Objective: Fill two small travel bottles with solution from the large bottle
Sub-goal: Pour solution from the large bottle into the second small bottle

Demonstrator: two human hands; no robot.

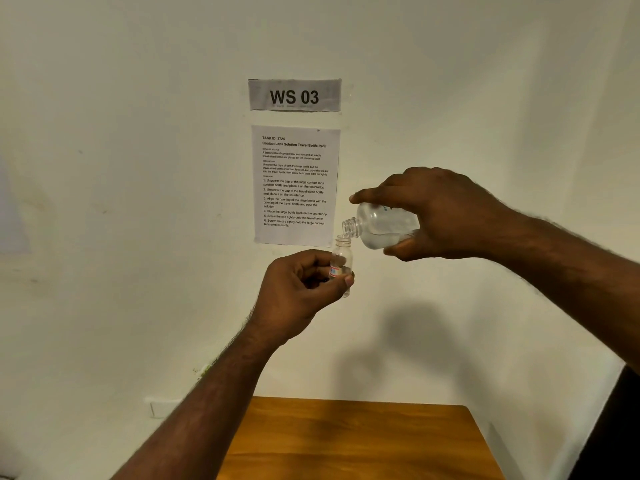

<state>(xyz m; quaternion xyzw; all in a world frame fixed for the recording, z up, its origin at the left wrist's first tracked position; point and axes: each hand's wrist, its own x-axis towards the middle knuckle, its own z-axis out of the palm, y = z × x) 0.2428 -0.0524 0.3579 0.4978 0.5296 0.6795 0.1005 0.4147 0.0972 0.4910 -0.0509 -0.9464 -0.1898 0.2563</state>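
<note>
I am gripping the large bottle (pixel 384 226) in my right hand (pixel 443 216), its long axis lying almost level, mouth pointing left and tipped just above the small travel bottle (pixel 341 261); my left hand (pixel 301 289) is pinching that upright bottle, well above the worktop (pixel 360 441).

Wall sign (pixel 294 95) reads "WS 03" — sheet (pixel 296 185) below: "TASK ID 3724, Contact Lens Solution Travel Bottle Refill" (six numbered steps).

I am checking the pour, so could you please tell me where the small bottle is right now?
Head view, centre: the small bottle is held upright in the left hand, its mouth just beneath the tilted large bottle.
</note>
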